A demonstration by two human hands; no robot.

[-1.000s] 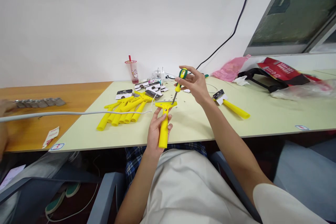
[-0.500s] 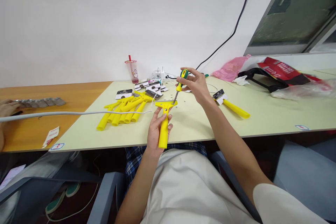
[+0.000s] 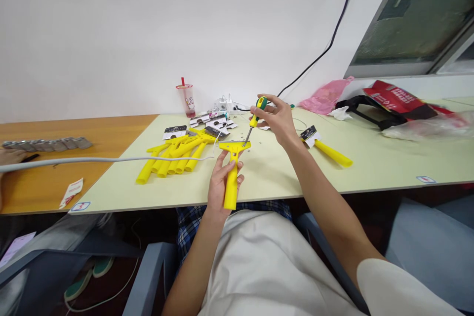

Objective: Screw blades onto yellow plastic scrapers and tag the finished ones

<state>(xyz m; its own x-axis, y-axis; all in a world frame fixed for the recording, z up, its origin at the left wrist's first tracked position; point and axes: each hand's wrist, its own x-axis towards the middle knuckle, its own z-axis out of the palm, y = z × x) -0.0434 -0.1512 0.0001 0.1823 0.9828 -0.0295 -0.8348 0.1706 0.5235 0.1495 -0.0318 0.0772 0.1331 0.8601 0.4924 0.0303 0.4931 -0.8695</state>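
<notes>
A white cable (image 3: 122, 159) crosses before the pile of scrapers (image 3: 187, 150), a cup (image 3: 188, 96) behind; my left hand (image 3: 218, 186) grips another scraper (image 3: 230, 188) near the table's (image 3: 270, 185) edge — my right hand (image 3: 277, 119) pinches a screwdriver (image 3: 261, 103), tip at the scraper's head. Since earlier, a co-worker's hand (image 3: 10, 157) bares more metal pieces (image 3: 48, 145).

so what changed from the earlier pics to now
The screwdriver shifted slightly right with the right grip. At far left, a co-worker's grip drew back, uncovering more grey metal pieces. Nothing visibly taken or released; the left grip still holds the yellow scraper.
</notes>
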